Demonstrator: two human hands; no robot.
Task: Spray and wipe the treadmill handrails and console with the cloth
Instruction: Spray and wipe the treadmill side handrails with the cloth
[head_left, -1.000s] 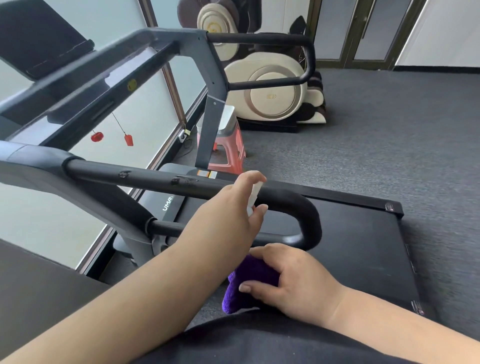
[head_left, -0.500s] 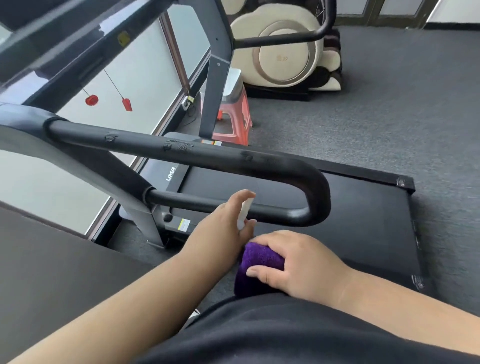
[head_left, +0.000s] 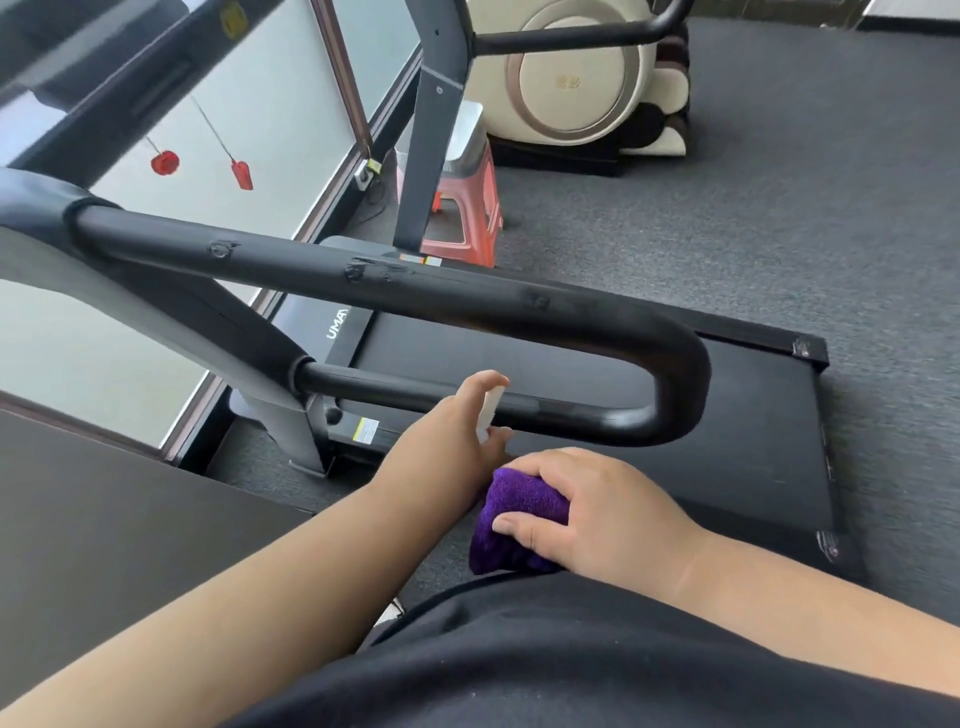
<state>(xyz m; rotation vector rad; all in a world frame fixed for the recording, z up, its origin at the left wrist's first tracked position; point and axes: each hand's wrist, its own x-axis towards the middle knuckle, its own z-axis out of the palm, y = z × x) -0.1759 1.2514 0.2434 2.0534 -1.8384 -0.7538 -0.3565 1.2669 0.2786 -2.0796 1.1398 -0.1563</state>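
At frame centre, the left hand (head_left: 441, 441) grips a small white spray bottle (head_left: 491, 410) beside the black padded looped handrail (head_left: 467, 296); the right hand (head_left: 587, 509) clutches a bunched purple microfibre cloth (head_left: 511, 512). Recommended: aim the nozzle squarely at the lower bar, mist lightly, wipe promptly.

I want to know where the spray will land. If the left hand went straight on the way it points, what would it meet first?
Most likely the lower bar of the handrail: the left hand with the spray bottle points at it, though depth is unclear.

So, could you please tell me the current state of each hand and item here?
Left hand: grips the spray bottle, forefinger on top.
Right hand: grips the bunched purple cloth.
Handrail: scuffed, untouched by either hand.
Treadmill belt: bare.
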